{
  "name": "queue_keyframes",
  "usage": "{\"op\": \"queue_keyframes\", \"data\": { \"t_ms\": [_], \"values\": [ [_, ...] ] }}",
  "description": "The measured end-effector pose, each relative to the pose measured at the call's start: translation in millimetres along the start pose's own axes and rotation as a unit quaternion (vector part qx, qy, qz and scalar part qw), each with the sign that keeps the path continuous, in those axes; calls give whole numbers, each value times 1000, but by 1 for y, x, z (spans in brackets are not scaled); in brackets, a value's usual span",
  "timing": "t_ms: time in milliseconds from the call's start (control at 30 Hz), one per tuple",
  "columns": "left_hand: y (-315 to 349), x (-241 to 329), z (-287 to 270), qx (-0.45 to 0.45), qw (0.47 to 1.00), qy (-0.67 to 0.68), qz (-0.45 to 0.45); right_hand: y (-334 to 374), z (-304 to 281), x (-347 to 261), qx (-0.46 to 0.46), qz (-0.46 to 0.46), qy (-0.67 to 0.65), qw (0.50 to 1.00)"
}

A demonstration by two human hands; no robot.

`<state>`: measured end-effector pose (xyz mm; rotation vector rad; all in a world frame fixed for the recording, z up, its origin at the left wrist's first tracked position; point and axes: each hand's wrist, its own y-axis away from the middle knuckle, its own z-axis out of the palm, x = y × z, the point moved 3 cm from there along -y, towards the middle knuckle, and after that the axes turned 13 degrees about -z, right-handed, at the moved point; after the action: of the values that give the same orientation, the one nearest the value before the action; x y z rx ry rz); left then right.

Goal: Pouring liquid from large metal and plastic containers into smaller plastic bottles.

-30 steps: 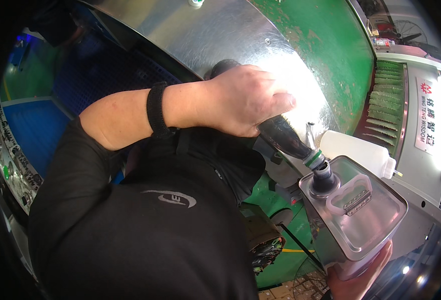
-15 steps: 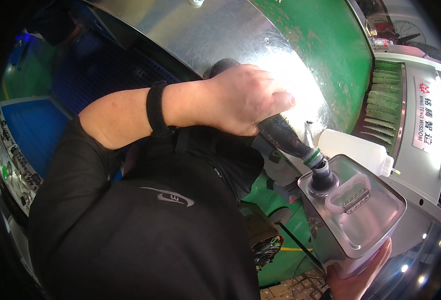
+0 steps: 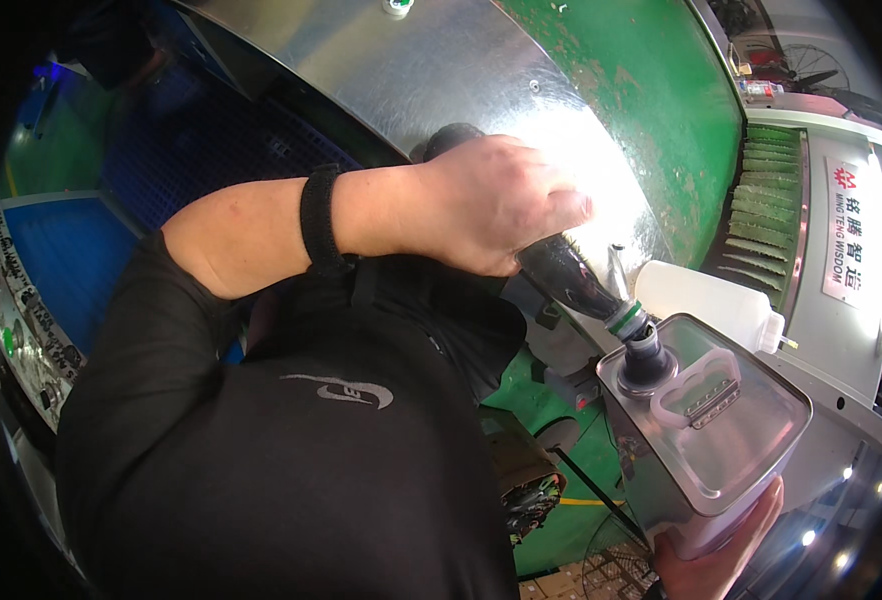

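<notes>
My left hand (image 3: 506,205) is wrapped round a dark, glossy bottle (image 3: 569,275) with a green ring at its neck. Its base pokes out above the hand, and it slants down to the right. The neck goes into the round opening of a rectangular metal can (image 3: 751,440), which has a pale handle (image 3: 683,392) on top. My right hand (image 3: 711,572) presses against the can's lower side with the thumb stretched along it; the other fingers are mostly hidden under the can. Dark streaks show on the bottle's wall.
Beside the can lies a white plastic bottle (image 3: 706,300) with a thin tip. A curved metal tabletop (image 3: 391,75) spans the top middle. Green bristle-like strips (image 3: 766,195) line a grey cabinet at right. An open cardboard box (image 3: 523,470) and a round fan guard stand below.
The left hand and bottle have shifted very slightly; the bottle's wall looks more streaked and lighter near the hand. The right hand and can stay almost where they were.
</notes>
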<state>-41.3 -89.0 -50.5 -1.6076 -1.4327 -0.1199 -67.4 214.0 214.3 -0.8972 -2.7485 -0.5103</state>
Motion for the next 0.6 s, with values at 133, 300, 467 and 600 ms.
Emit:
{"op": "queue_keyframes", "data": {
  "t_ms": [133,300,467,600],
  "values": [
    [-2,1,0,5,1000,1,5,0,-2,1,-2,-11,-1,1000],
    [-2,0,0,5,1000,2,5,-2,-3,1,-3,-13,3,1000],
    [-2,-1,0,-2,1000,0,-1,-3,-5,1,-11,-15,3,1000],
    [-2,-1,1,1,1000,0,-1,-3,-5,3,-8,-15,11,1000]
  ]
}}
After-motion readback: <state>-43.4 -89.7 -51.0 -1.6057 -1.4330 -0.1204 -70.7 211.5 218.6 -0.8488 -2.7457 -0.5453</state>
